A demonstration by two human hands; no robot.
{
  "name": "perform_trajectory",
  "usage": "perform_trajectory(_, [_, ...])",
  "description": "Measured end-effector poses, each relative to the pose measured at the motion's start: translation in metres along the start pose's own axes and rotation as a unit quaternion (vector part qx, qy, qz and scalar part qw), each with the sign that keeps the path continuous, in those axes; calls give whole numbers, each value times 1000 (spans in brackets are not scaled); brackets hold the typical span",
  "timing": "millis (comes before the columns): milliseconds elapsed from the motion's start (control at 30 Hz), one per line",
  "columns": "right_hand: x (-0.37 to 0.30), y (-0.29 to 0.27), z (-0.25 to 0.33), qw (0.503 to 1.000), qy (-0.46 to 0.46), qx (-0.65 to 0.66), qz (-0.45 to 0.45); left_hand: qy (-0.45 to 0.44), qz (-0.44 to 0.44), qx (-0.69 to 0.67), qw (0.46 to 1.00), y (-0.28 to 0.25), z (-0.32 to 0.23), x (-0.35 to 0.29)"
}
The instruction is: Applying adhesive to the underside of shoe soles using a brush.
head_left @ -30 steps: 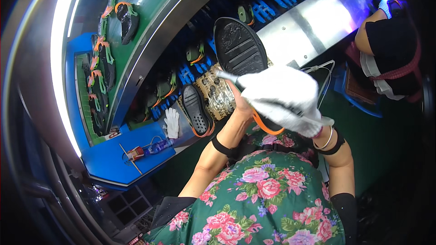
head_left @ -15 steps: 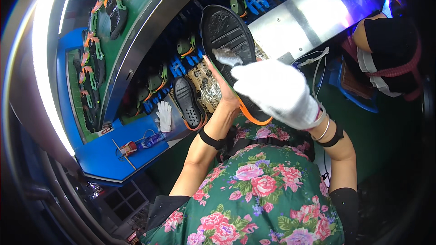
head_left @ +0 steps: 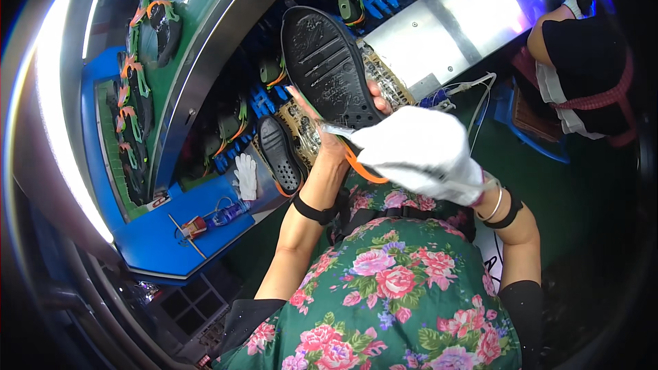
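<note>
My left hand [head_left: 334,138], bare with a black wristband, holds a black shoe [head_left: 327,68] with an orange rim, sole turned up toward me. My right hand [head_left: 421,154] wears a white glove and is closed on a small thin tool [head_left: 332,129] whose tip meets the edge of the sole near the heel. A second black shoe [head_left: 279,154] lies sole up on a patterned tray [head_left: 301,130] just left of my left wrist.
A loose white glove [head_left: 245,176] lies on the blue bench [head_left: 154,247] beside small bottles. Several black and orange shoes ride the green conveyor [head_left: 199,14] at left. Blue racks hold more shoes. Another person [head_left: 582,62] sits at the upper right.
The shoe has been raised and tilted so more of its sole faces me. My gloved right hand has shifted along the sole's edge toward the heel.
</note>
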State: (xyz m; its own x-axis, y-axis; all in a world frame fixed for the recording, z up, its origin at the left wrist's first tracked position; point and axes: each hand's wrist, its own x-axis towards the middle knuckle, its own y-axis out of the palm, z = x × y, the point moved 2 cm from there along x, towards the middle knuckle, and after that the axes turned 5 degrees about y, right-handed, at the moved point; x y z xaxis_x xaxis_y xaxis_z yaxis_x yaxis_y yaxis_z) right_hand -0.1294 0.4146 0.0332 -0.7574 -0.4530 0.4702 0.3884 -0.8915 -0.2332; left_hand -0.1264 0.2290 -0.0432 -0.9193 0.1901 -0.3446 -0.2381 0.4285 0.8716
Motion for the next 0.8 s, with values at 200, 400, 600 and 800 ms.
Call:
perform_trajectory(200, [-7,3,2,995,-39,-96,-15,8,12,1,1000,4,-2,8])
perform_trajectory(400, [-2,-11,-2,999,27,16,-22,53,66,-21,996,8,-10,10])
perform_trajectory(600, [-8,1,10,999,-3,-46,4,63,79,-12,995,12,-16,15])
perform_trajectory(800, [-10,-12,9,999,36,-26,-5,81,89,23,992,18,-22,15])
